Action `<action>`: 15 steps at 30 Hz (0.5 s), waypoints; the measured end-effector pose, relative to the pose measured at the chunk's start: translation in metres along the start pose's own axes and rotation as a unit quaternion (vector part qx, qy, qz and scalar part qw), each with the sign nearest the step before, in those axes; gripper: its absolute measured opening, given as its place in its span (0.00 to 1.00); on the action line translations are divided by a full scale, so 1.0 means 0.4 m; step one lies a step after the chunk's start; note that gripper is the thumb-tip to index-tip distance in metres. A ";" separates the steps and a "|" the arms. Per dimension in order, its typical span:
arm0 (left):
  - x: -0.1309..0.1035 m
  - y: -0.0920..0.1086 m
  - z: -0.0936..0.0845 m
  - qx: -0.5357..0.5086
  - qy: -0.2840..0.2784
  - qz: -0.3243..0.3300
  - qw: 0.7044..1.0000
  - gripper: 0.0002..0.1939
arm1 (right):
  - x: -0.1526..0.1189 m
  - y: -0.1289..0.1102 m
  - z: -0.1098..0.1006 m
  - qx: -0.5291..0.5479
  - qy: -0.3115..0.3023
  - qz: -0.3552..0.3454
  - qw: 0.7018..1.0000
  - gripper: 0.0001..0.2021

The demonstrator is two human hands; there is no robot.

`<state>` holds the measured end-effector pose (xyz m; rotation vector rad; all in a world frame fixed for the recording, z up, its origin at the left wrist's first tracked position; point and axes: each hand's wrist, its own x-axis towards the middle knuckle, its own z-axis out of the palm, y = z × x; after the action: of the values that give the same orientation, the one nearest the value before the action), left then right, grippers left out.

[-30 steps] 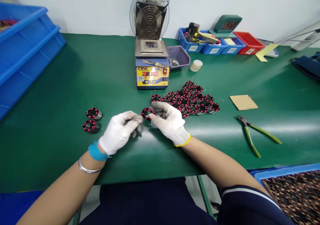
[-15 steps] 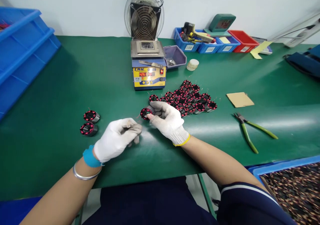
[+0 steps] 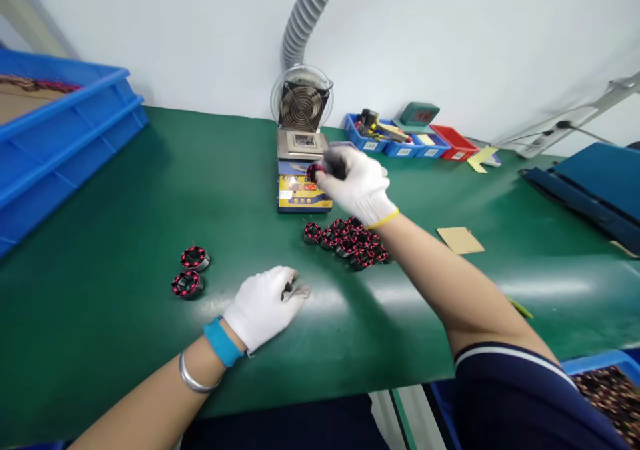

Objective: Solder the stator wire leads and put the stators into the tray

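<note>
Right hand (image 3: 356, 175) and ring (image 3: 314, 172) now higher

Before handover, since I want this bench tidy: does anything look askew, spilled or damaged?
Nothing looks plainly spilled or damaged. The yellow strip beside the red bin lies askew to the row of bins; finer faults are too small to tell.

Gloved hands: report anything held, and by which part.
The right hand holds a red-and-black wound ring, apparently by its outer side, the grip partly hidden; nothing shows held in the left hand.
</note>
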<state>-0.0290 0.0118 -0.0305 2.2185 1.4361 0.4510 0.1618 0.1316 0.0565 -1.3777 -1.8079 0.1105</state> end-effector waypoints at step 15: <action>-0.010 -0.005 -0.005 0.074 -0.031 0.065 0.995 0.19 | 0.371 0.018 0.091 -0.370 -0.124 -0.006 0.921 0.19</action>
<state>-0.0331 0.0091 -0.0300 2.4315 1.3355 0.3241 0.1369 0.2721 0.1119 -1.9326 -2.1812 -0.4767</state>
